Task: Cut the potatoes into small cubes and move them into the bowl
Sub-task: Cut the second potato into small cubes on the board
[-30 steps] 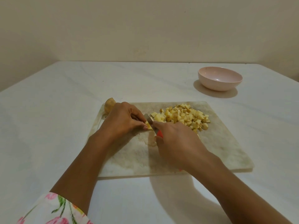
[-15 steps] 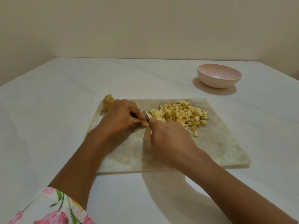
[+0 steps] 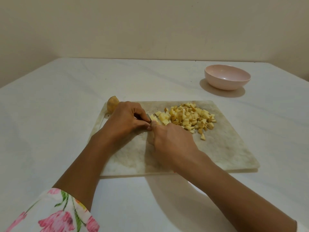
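A marble cutting board point(image 3: 222, 148) lies in the middle of the table. A pile of yellow potato cubes point(image 3: 189, 118) sits on its far right part. My left hand point(image 3: 127, 121) is curled over a small potato piece on the board, which its fingers hide. My right hand point(image 3: 172, 139) grips a knife; only a bit of the blade point(image 3: 148, 118) shows between the two hands, right beside the nearest cubes. A whole potato point(image 3: 112, 104) lies at the board's far left corner, behind my left hand. The pink bowl point(image 3: 227, 77) stands at the far right, with nothing in it.
The white table point(image 3: 50, 123) runs to a beige wall at the back. My flowered sleeve point(image 3: 53, 213) shows at the bottom left.
The knife blade has moved left, closer to my left fingertips, and another small piece lies freed next to the pile. The view has shifted slightly downward.
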